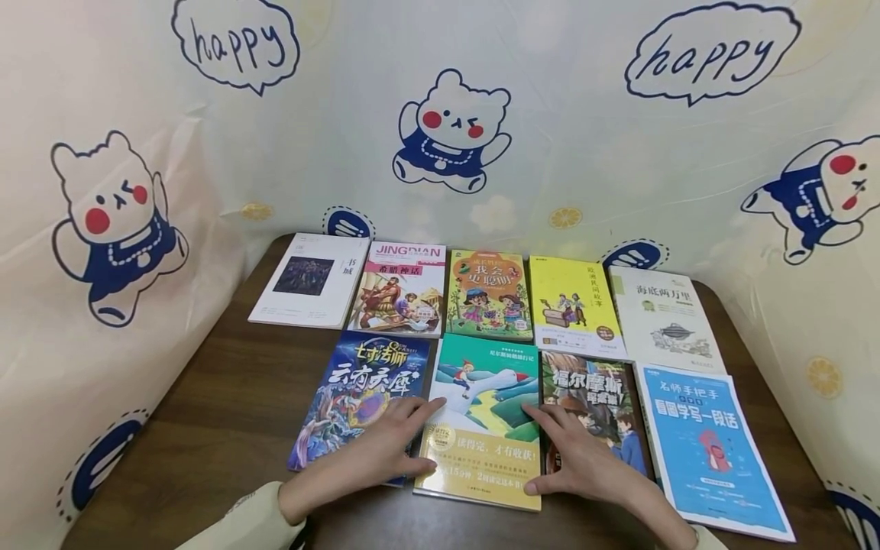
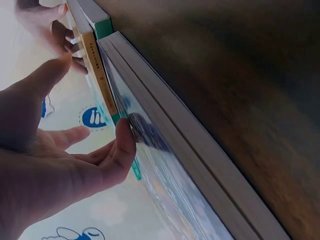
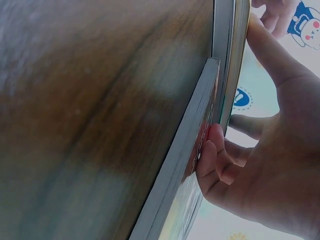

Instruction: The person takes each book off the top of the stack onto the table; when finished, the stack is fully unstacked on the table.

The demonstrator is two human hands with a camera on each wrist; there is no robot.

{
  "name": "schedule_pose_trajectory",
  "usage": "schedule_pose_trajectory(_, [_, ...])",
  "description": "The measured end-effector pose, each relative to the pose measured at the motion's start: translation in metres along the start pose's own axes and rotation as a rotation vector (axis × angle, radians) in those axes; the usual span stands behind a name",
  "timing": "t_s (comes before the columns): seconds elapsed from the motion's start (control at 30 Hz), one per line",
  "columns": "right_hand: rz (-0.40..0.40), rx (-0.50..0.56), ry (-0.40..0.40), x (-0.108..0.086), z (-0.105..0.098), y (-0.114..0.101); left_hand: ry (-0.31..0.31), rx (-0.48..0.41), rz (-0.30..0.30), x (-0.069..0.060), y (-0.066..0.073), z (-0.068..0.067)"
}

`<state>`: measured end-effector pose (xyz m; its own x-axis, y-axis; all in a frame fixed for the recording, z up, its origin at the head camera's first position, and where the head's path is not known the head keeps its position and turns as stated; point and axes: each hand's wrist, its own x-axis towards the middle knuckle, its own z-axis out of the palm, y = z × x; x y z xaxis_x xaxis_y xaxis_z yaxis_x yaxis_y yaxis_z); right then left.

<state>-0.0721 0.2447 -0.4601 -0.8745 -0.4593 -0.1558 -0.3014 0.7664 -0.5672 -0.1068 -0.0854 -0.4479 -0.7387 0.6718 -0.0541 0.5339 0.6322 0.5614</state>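
A storybook [image 1: 484, 435] with a green and yellow cover lies at the front middle, on top of another volume with a green spine edge [image 2: 103, 28]. My left hand [image 1: 378, 443] is at its left edge, thumb and index fingertip touching its border. Below that hand lies a dark blue fantasy book [image 1: 330, 412], with the other fingers against its cover. At the storybook's right edge is my right hand [image 1: 584, 458], its thumb and index fingertip on the border. Its remaining fingers rest over a dark detective book [image 1: 574, 370].
Along the back lie a white book [image 1: 330, 286], a pink-titled book [image 1: 406, 267], an orange book [image 1: 488, 286], a yellow book [image 1: 550, 275] and a pale book [image 1: 663, 298]. A light blue book [image 1: 715, 458] is at the right. Brown tabletop [image 1: 206, 428] shows at the left. Patterned cloth [image 1: 536, 153] surrounds the table.
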Motion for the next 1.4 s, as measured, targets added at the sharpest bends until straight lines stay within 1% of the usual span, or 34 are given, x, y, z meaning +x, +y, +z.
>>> schedule_pose_trajectory(0.13, [-0.009,-0.003,0.010,0.000,0.000,0.000,-0.011,0.072,0.022,0.003,0.000,0.003])
schedule_pose_trajectory(0.23, [-0.019,-0.002,0.010,0.000,-0.001,0.000,-0.011,0.093,0.034,0.003,0.000,0.004])
schedule_pose_trajectory(0.5, [-0.020,0.011,-0.022,0.000,-0.003,0.001,-0.001,0.087,0.051,0.003,0.000,0.005])
schedule_pose_trajectory(0.63, [-0.010,0.002,-0.025,0.002,-0.003,0.000,0.012,0.080,0.064,0.004,0.000,0.005])
schedule_pose_trajectory(0.77, [0.003,-0.024,-0.019,0.003,-0.002,-0.002,0.017,0.045,0.066,0.005,-0.001,0.004])
schedule_pose_trajectory(0.9, [-0.015,-0.042,-0.009,0.004,-0.001,-0.002,0.017,-0.009,0.045,0.006,-0.001,0.003])
schedule_pose_trajectory(0.97, [-0.024,-0.043,-0.010,0.004,0.000,-0.002,0.025,-0.052,0.030,0.007,-0.002,0.004])
schedule_pose_trajectory(1.07, [-0.029,-0.044,-0.016,0.004,-0.001,-0.003,0.041,-0.149,-0.007,0.008,-0.004,0.006])
schedule_pose_trajectory(1.2, [-0.024,-0.040,-0.023,0.004,-0.002,-0.004,0.040,-0.365,-0.064,0.012,-0.008,0.008])
schedule_pose_trajectory(1.23, [-0.023,-0.040,-0.023,0.004,-0.002,-0.004,0.029,-0.429,-0.077,0.012,-0.009,0.007])
schedule_pose_trajectory(1.27, [-0.026,-0.038,-0.024,0.004,-0.002,-0.004,0.011,-0.517,-0.091,0.013,-0.010,0.007])
schedule_pose_trajectory(1.33, [-0.028,-0.040,-0.022,0.004,-0.003,-0.004,-0.036,-0.665,-0.119,0.015,-0.011,0.005])
schedule_pose_trajectory(1.4, [-0.031,-0.040,-0.021,0.004,-0.003,-0.004,-0.089,-0.790,-0.157,0.016,-0.011,0.004])
